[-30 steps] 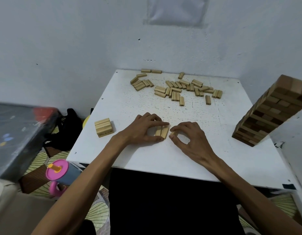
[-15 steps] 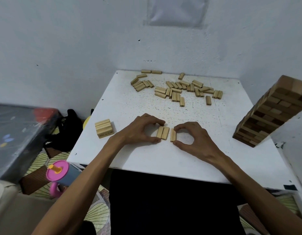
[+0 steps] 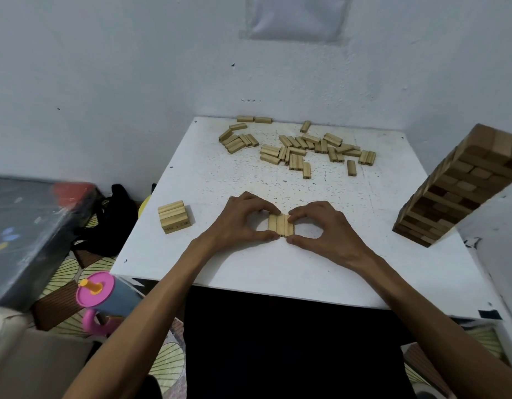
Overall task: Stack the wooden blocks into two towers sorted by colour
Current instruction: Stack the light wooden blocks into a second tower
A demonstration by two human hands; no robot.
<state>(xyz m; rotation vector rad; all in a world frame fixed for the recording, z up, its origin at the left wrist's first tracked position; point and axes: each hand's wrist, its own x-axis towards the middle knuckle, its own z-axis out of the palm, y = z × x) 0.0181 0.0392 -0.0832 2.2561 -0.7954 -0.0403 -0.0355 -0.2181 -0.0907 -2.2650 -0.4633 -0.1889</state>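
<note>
Three light wooden blocks [image 3: 280, 225] lie side by side, pressed into one flat row in the middle of the white table [image 3: 208, 182]. My left hand [image 3: 240, 223] pinches the row's left side between thumb and fingers. My right hand [image 3: 321, 226] pinches its right side the same way. A low stack of light blocks [image 3: 174, 216] stands near the table's left edge. Several loose light blocks [image 3: 298, 148] lie scattered at the far end. A tall tower of darker blocks [image 3: 456, 191] stands at the right edge.
The table sits in a corner against a white wall [image 3: 134, 67]. Off the left edge are a black bag [image 3: 111, 220], a dark grey surface [image 3: 24, 228] and a pink-lidded cup [image 3: 102, 295] on the floor.
The third block, apart on the right a moment ago, has been pushed against the other two. Both hands have closed in on the row from either side.
</note>
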